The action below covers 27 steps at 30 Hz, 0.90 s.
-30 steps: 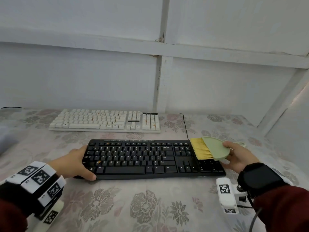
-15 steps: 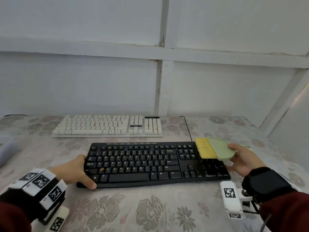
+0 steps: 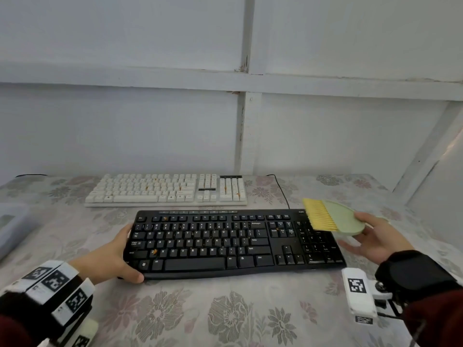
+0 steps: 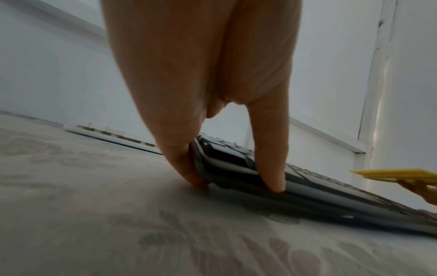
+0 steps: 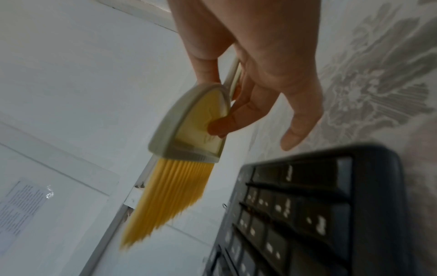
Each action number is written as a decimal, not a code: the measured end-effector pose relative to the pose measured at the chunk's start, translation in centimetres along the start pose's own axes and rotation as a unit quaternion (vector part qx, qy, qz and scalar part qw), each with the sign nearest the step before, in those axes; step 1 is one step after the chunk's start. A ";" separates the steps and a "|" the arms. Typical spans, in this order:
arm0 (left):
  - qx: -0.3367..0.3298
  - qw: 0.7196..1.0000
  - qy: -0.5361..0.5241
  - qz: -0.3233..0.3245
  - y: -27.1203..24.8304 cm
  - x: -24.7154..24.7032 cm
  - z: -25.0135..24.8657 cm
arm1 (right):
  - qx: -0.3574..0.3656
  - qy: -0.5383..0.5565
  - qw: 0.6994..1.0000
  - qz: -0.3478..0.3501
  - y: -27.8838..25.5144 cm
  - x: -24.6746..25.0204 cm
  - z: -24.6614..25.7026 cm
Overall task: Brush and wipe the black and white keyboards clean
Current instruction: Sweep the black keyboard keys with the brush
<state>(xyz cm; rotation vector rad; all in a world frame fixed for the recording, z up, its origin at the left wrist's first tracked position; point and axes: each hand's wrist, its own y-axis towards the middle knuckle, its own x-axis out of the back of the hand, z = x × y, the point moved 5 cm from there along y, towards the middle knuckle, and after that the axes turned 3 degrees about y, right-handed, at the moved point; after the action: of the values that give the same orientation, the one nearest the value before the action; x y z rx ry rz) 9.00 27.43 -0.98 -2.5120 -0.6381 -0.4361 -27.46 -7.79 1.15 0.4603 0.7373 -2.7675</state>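
Flowers cover the cloth [image 3: 175, 311] on the table, and a see-through box [image 3: 12, 226] sits at the far left edge. White keyboard [image 3: 165, 190] lies at the back by the wall, just behind the black keyboard [image 3: 225, 242], with orange crumbs on both. Black cable [image 3: 280, 189] runs back from the black one. Left hand [image 3: 107, 259] grips the black keyboard's left end, thumb on the front edge, fingers curled round the side. Right hand [image 3: 373, 236] pinches a green brush [image 3: 335, 219], its yellow bristles over the number keys at the right end, little finger sticking out loose
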 end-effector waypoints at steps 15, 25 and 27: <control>-0.003 0.999 -0.011 -0.039 0.6 0.8 1.1 | 0.106 0.050 0.993 -0.009 -2.2 2.9 7.0; -0.028 0.999 -0.031 -0.028 1.0 0.9 1.4 | 0.215 -0.209 0.949 0.093 -2.9 1.5 8.0; -0.036 0.998 -0.037 -0.028 1.0 0.9 1.4 | 0.230 -0.247 0.936 0.103 -3.1 1.1 7.9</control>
<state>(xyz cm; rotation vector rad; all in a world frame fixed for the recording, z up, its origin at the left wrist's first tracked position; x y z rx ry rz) 10.48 27.74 -2.12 -2.5936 -0.7339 -0.3935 -31.30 -9.41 8.58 -0.0894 -0.0760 -2.6622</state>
